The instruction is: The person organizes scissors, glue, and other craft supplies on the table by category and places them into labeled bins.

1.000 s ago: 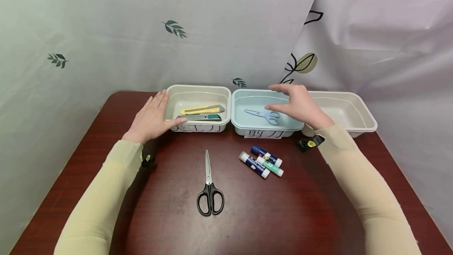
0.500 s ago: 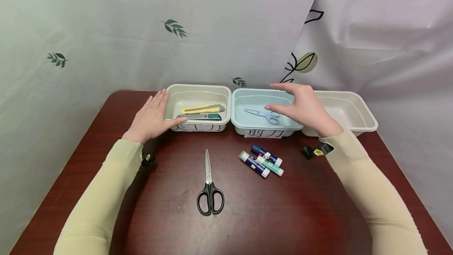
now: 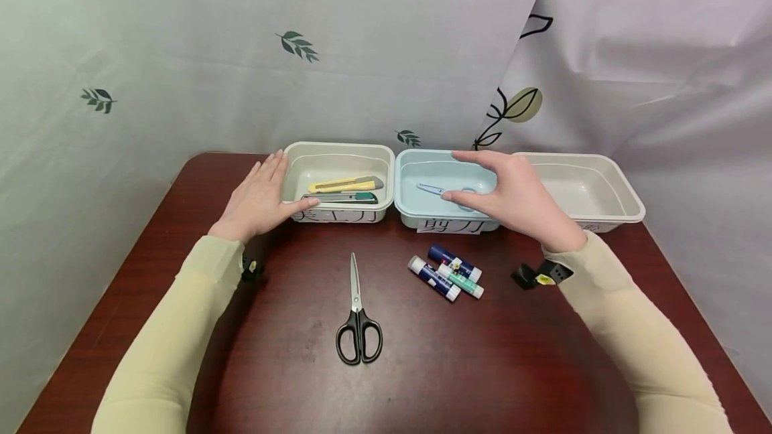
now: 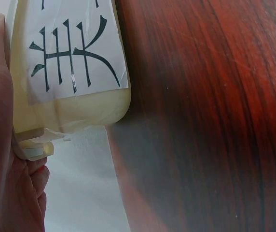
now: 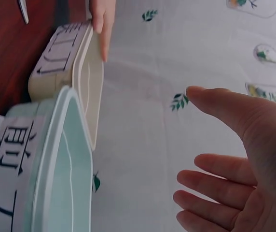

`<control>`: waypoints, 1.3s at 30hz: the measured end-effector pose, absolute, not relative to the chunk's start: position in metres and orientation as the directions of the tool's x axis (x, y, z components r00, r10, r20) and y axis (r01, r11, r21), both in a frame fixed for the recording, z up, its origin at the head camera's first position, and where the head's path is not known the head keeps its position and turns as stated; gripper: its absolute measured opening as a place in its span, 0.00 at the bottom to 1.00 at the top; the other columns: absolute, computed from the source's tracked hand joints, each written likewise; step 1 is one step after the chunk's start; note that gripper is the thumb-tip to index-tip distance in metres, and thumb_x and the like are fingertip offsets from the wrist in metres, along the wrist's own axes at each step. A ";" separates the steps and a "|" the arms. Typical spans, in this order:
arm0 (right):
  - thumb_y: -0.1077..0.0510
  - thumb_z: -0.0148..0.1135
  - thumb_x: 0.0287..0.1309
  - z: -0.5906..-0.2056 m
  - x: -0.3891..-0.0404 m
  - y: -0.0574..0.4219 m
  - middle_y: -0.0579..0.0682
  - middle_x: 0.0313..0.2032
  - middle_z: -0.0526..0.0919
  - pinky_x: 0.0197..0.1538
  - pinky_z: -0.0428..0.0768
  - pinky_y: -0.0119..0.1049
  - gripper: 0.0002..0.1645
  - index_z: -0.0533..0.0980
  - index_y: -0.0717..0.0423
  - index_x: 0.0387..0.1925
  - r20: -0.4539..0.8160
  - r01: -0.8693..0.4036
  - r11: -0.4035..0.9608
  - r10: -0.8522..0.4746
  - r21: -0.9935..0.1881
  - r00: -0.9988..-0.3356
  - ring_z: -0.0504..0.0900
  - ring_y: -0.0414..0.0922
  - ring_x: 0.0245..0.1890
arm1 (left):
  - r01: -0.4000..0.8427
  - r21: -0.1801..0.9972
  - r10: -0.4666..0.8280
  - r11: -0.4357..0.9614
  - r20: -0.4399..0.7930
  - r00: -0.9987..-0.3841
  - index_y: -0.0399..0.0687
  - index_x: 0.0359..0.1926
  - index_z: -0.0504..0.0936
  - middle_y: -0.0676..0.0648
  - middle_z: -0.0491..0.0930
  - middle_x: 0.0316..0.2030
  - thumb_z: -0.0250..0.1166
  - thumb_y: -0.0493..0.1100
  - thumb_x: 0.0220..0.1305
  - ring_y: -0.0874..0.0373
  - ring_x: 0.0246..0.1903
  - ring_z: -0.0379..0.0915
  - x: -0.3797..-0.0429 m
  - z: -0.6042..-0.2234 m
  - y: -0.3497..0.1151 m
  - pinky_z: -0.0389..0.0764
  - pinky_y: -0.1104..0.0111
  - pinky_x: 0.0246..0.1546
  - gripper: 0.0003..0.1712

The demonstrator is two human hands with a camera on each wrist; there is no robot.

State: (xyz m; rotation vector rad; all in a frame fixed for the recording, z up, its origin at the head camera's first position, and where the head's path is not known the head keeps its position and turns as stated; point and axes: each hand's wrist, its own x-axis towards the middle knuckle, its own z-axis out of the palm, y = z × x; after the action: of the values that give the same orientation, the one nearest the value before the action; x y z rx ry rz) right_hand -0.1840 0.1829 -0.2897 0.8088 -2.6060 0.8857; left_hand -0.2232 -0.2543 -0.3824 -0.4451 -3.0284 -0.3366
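Observation:
My left hand (image 3: 256, 203) rests against the left end of a cream bin (image 3: 338, 151), its fingers extended and its thumb along the front rim. A yellow box cutter (image 3: 345, 185) and a green and grey box cutter (image 3: 346, 198) lie inside that bin. Over the light blue bin (image 3: 416, 209) hovers my right hand (image 3: 512, 196), thumb and fingers spread apart with nothing between them. Small blue scissors (image 3: 431, 189) lie in the blue bin, their handles partly hidden behind the right thumb. The right wrist view shows the right palm (image 5: 258, 203) above the bins.
A second cream bin (image 3: 594, 196) stands at the right of the row. In front lie black-handled scissors (image 3: 358, 327) and three glue sticks, two dark blue (image 3: 435, 278) and one green (image 3: 461, 281), on the dark red table (image 3: 289, 380). A patterned curtain (image 3: 199, 52) hangs behind.
My right hand first shifts slightly right, then its fingertips come a little left and lower over the blue bin, covering more of the blue scissors. The left hand stays put.

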 end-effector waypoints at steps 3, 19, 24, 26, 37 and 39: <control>0.42 0.81 0.49 -0.289 -0.178 0.179 0.49 0.47 0.87 0.42 0.76 0.37 0.39 0.82 0.54 0.60 0.429 -0.599 0.644 -0.425 -0.475 -0.797 0.78 0.42 0.34 | 0.292 0.204 0.278 0.935 0.093 -0.956 0.31 0.79 0.43 0.34 0.42 0.79 0.53 0.81 0.62 0.42 0.78 0.36 -0.223 -0.382 -0.254 0.38 0.51 0.77 0.69; 0.43 0.81 0.49 -0.301 -0.153 0.159 0.47 0.56 0.84 0.61 0.77 0.43 0.40 0.80 0.56 0.62 0.430 -0.679 0.552 -0.526 -0.483 -0.734 0.80 0.43 0.58 | 0.294 0.207 0.280 0.933 0.093 -0.955 0.31 0.79 0.43 0.34 0.42 0.79 0.53 0.80 0.62 0.43 0.78 0.36 -0.223 -0.383 -0.254 0.38 0.51 0.77 0.68; 0.44 0.81 0.50 -0.307 -0.146 0.154 0.46 0.58 0.82 0.62 0.77 0.43 0.41 0.79 0.55 0.63 0.426 -0.700 0.532 -0.557 -0.477 -0.713 0.78 0.43 0.60 | 0.298 0.204 0.283 0.932 0.102 -0.954 0.30 0.79 0.44 0.34 0.42 0.79 0.53 0.80 0.63 0.42 0.78 0.37 -0.223 -0.382 -0.254 0.39 0.51 0.77 0.68; 0.43 0.81 0.50 -0.308 -0.144 0.152 0.46 0.59 0.82 0.63 0.76 0.42 0.41 0.79 0.55 0.63 0.413 -0.697 0.524 -0.564 -0.489 -0.714 0.78 0.42 0.61 | 0.302 0.202 0.285 0.932 0.107 -0.952 0.30 0.79 0.44 0.33 0.43 0.79 0.53 0.80 0.63 0.42 0.78 0.37 -0.223 -0.382 -0.254 0.39 0.51 0.77 0.68; 0.41 0.79 0.52 -0.321 -0.131 0.137 0.47 0.61 0.80 0.66 0.73 0.42 0.43 0.77 0.58 0.65 0.337 -0.686 0.500 -0.618 -0.528 -0.710 0.75 0.42 0.64 | 0.302 0.199 0.285 0.932 0.112 -0.952 0.30 0.79 0.44 0.33 0.44 0.79 0.53 0.80 0.63 0.41 0.78 0.38 -0.223 -0.383 -0.254 0.40 0.50 0.76 0.68; 0.41 0.78 0.53 -0.325 -0.129 0.134 0.47 0.61 0.80 0.67 0.72 0.41 0.43 0.77 0.59 0.65 0.332 -0.690 0.495 -0.627 -0.529 -0.705 0.75 0.42 0.64 | 0.301 0.201 0.284 0.932 0.111 -0.952 0.30 0.79 0.44 0.33 0.43 0.79 0.53 0.80 0.62 0.41 0.78 0.38 -0.223 -0.383 -0.254 0.40 0.51 0.76 0.68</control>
State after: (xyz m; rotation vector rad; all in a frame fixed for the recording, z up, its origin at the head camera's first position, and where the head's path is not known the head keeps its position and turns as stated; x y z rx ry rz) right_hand -0.1294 0.1343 -0.3250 1.1628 -2.6321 0.9991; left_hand -0.2234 -0.2539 -0.3829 -0.4563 -3.0088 -0.3322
